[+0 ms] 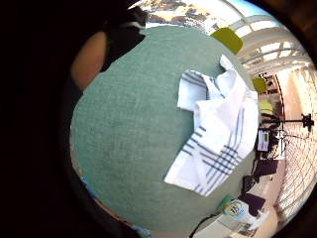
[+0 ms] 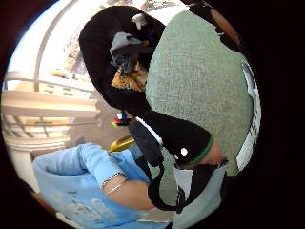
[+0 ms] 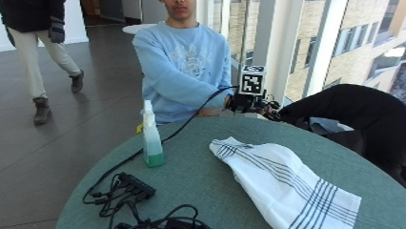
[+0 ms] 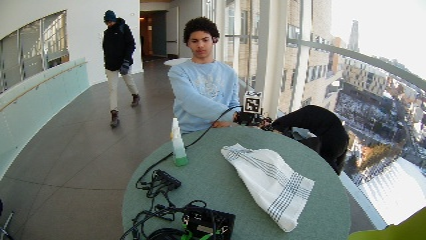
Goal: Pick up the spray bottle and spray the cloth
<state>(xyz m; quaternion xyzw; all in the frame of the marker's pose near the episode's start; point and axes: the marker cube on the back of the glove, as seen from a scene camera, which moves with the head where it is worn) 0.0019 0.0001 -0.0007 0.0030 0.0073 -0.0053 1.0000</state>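
Spray bottle upright on the round table, gloved hand well apart from it.

From the outside view, the spray bottle (image 3: 151, 138) is seen standing vertical, nozzle up, beside the striped cloth (image 3: 285, 183) (laid lengthwise toward the near rim); the right hand (image 3: 244, 102) is held at the table's (image 3: 197, 176) far edge, its finger state not discernible. In the little finger side palm view, the cloth (image 1: 218, 131) is shown crumpled on green felt.

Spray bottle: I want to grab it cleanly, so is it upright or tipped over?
Upright. The spray bottle stands on its base on the table, nozzle on top.
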